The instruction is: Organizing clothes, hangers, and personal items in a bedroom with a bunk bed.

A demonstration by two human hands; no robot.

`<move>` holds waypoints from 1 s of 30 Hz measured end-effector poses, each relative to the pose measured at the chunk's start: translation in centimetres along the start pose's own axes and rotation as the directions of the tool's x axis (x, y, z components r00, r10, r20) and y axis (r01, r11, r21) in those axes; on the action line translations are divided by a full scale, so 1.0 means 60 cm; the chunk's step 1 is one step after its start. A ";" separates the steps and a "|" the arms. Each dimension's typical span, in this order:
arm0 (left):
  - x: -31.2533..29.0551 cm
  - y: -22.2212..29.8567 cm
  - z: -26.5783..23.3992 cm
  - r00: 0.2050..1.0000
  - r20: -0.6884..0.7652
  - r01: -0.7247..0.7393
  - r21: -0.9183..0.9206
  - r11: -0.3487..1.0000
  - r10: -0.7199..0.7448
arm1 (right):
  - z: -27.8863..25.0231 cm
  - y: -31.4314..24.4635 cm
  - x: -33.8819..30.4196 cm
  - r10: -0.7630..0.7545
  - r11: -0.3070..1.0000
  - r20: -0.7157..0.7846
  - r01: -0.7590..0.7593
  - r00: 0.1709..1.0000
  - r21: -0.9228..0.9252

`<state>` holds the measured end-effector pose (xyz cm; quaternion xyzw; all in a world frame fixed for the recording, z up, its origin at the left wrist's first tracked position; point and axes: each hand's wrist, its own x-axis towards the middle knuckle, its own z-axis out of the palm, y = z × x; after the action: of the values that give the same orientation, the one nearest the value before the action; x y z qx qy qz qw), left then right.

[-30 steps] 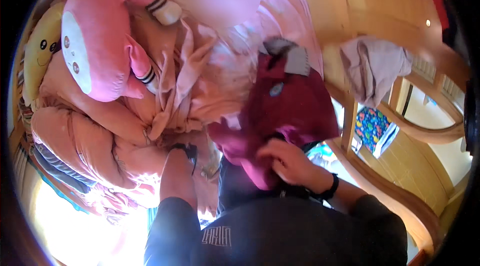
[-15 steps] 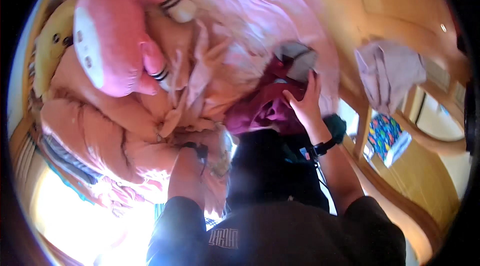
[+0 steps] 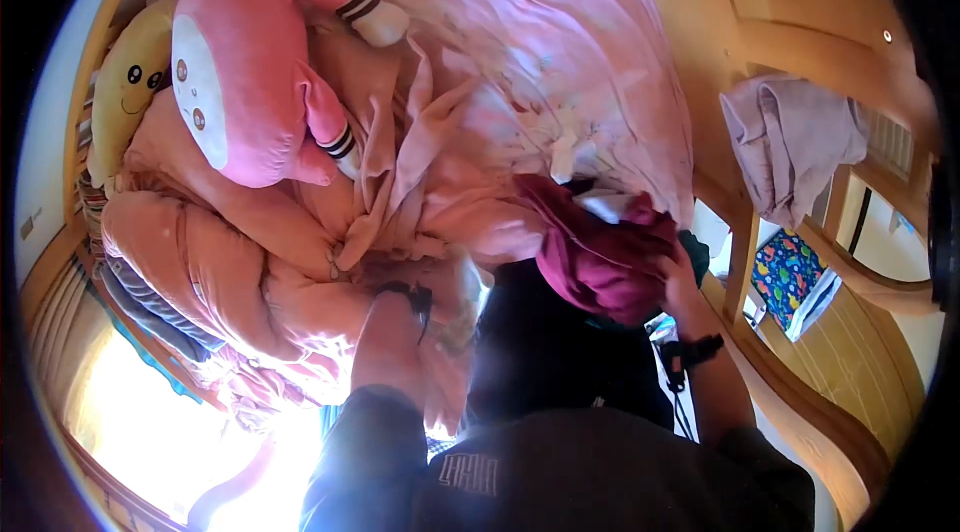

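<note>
A maroon garment (image 3: 610,252) is bunched up in front of my lap, with a pale grey-white patch (image 3: 605,205) showing on its far side. My right hand (image 3: 680,277) grips its right side; the cloth hides part of the fingers. My left forearm (image 3: 385,347) reaches onto the peach bedding at the left, a black strap (image 3: 420,307) round the wrist. Glare and the similar colour of the bedding hide that hand's fingers. Beside it lies something pale and shiny (image 3: 470,287) that I cannot make out.
A pink plush toy (image 3: 250,72) and a yellow plush (image 3: 130,92) lie on the peach quilt (image 3: 190,262) at the left. Pink sheet (image 3: 560,42) covers the bed. Wooden rails (image 3: 740,262) stand at the right, with a mauve cloth (image 3: 795,147) hung over them.
My right hand has come nearer and to the right, closing on the maroon garment and bunching it toward me. The left arm stays in about the same place on the bedding.
</note>
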<state>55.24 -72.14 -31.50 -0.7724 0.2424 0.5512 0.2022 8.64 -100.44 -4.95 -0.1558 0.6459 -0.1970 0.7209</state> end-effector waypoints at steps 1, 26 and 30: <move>-0.003 -0.010 -0.004 1.000 -0.004 0.010 0.011 1.000 -0.009 | -0.004 -0.019 -0.044 0.102 0.994 -0.067 -0.098 0.993 0.057; -0.013 -0.037 0.003 1.000 -0.031 0.002 -0.172 0.985 -0.008 | 0.220 -0.113 0.180 -0.693 -0.021 0.375 0.502 0.616 -0.865; 0.008 -0.002 0.018 0.999 -0.009 -0.035 -0.230 0.973 0.034 | 0.574 -0.140 0.251 -0.510 0.468 0.592 0.779 0.624 -0.418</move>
<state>54.64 -71.48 -32.27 -0.7875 0.1908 0.5772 0.1013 43.46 -116.14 -9.97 -0.6644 0.4039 -0.1913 0.5990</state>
